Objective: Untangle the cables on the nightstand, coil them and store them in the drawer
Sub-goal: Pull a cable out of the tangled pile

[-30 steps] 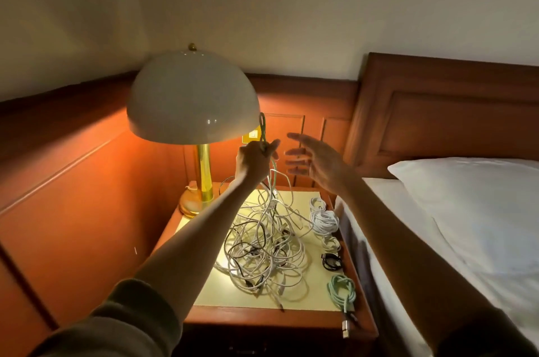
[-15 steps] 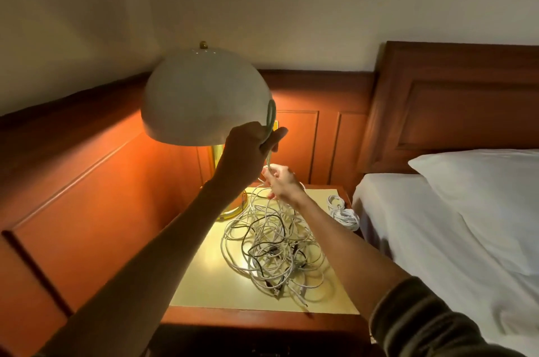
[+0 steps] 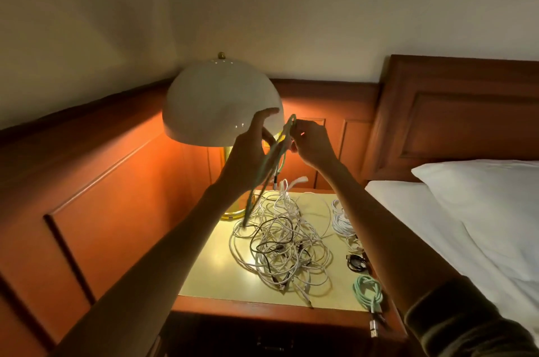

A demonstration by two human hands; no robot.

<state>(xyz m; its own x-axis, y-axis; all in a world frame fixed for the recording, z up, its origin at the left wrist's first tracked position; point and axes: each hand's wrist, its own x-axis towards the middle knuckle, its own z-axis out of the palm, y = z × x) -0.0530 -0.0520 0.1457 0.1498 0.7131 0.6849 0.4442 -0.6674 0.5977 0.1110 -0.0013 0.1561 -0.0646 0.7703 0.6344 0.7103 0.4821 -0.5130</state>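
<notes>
R hand (image 3: 312, 143) pinches green cable (image 3: 281, 162) loop top, high over nightstand (image 3: 210, 275); L hand (image 3: 250, 146) alongside, grip can't tell. Risk: tail runs into tangle (image 3: 280, 243), pull drags pile; lamp shade (image 3: 221, 105) close to L, could knock

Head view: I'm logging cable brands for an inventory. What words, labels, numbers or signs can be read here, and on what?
None can be read.
The lamp shade, the nightstand top, the tangled cables and the coiled green cable show no print.
Any marking on the metal plug is too small to tell.
</notes>
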